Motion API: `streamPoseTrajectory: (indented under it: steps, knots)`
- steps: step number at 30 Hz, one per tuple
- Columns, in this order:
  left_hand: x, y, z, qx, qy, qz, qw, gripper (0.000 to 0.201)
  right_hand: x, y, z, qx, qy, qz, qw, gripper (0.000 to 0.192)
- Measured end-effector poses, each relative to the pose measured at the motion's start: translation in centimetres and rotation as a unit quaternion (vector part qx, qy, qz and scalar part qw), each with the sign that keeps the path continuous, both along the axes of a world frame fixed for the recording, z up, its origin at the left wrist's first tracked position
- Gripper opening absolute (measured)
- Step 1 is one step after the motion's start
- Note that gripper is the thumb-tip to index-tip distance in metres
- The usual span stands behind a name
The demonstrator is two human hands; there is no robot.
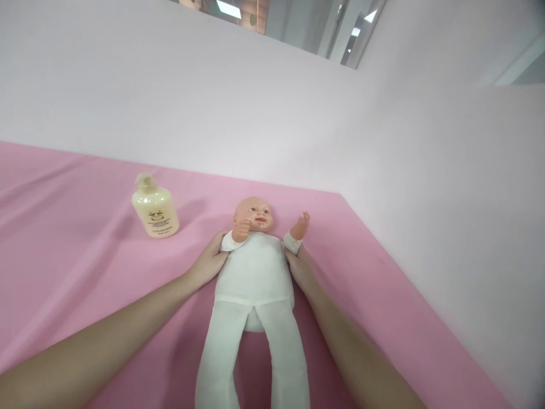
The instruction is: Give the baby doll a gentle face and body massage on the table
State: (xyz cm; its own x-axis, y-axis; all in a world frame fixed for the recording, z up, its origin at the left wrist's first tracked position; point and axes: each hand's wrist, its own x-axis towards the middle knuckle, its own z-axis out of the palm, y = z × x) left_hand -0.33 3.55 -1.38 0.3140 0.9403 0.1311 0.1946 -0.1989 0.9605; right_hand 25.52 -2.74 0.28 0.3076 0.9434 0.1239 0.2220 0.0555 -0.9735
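1. Nearest: bare forearms [123, 338], with left hand [212, 258] and right hand [300, 267] beyond.
2. Fingers [218, 241] partly hidden, apparently grasping the doll [254, 270] beneath both arms.
3. Lying face-up on the pink-covered table [361, 272], near the pump bottle [156, 211].
4. Probably light; soft-looking at the torso [255, 278], likely stiffer and smoother at the head [254, 211].
5. Best held evenly under both arms.
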Motion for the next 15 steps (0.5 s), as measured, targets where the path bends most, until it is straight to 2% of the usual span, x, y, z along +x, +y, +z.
streamPoseTrajectory:
  steps: [5,15]
  knots:
    - [0.17,-0.28,0.49,-0.011,-0.013,0.006,1.0,0.05,-0.12,-0.08,0.77,0.005,-0.007,0.003,1.0,0.044]
    - [0.05,0.02,0.02,-0.014,-0.012,0.005,1.0,0.049,0.2,0.0,0.1,-0.003,0.006,0.01,1.0,0.049]
